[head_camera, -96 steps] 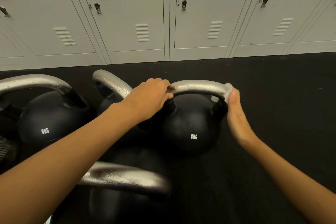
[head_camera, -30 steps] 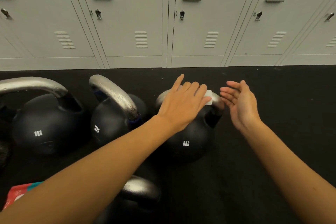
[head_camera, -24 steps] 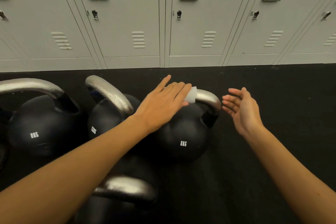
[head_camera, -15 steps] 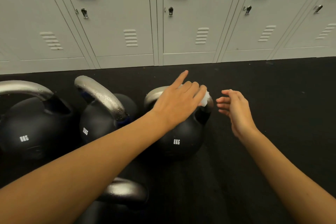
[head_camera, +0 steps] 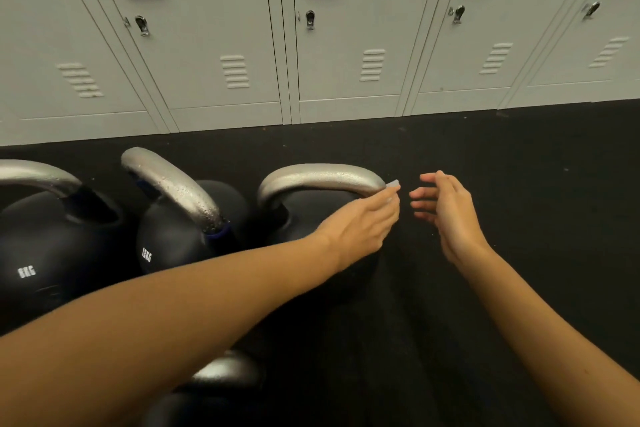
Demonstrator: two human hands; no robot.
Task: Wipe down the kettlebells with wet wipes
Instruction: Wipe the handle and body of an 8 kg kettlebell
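Three black kettlebells with silver handles stand in a row on the black floor: a left one (head_camera: pixel 41 246), a middle one marked 12KG (head_camera: pixel 173 236) and a right one (head_camera: pixel 322 180). My left hand (head_camera: pixel 360 222) reaches across the right kettlebell's body and presses a small white wet wipe (head_camera: pixel 393 184) against the right end of its handle. Only a corner of the wipe shows past my fingertips. My right hand (head_camera: pixel 450 211) hovers just right of that handle, fingers spread, holding nothing. A fourth kettlebell's handle (head_camera: pixel 228 371) shows under my left forearm.
A row of grey metal lockers (head_camera: pixel 322 45) lines the wall behind the kettlebells. Black rubber floor (head_camera: pixel 519 184) stretches to the right of my hands and toward the lockers.
The wipe passed from my right hand to my left. My left hand slid it along the right kettlebell's handle to the handle's right end. My right hand stays off the handle, fingers spread.
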